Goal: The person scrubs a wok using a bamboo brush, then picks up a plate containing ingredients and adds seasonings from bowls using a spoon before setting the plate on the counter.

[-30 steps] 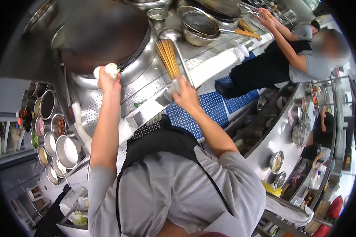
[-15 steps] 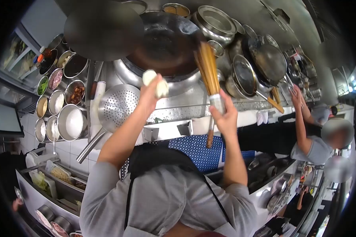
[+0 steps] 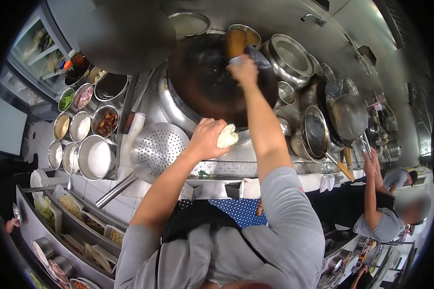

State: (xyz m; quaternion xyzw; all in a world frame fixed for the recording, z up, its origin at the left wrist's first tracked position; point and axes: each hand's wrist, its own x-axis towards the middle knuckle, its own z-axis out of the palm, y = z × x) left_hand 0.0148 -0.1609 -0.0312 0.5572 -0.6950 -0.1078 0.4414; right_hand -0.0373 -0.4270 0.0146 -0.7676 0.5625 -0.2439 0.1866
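Observation:
A large dark wok (image 3: 202, 86) sits on the steel stove in front of me. My right hand (image 3: 244, 71) is closed around the banded handle of a bamboo brush (image 3: 236, 43), whose bristles are blurred over the wok's far right part. At the wok's near rim, my left hand (image 3: 208, 139) grips a bunched white cloth (image 3: 227, 137). A perforated steel strainer (image 3: 159, 147) lies to the left of that hand, its handle pointing down and left.
Seasoning pots (image 3: 95, 156) stand at the left. On the right are stacked steel bowls (image 3: 290, 55), a smaller wok (image 3: 349, 120) and a wooden-handled strainer (image 3: 315, 131). Another person (image 3: 383, 219) works at the far right. Food trays (image 3: 70, 204) lie at lower left.
My right hand has lifted the bamboo brush from the counter and carried it forward over the wok. My left hand has moved right with the cloth. The view has shifted toward the wok.

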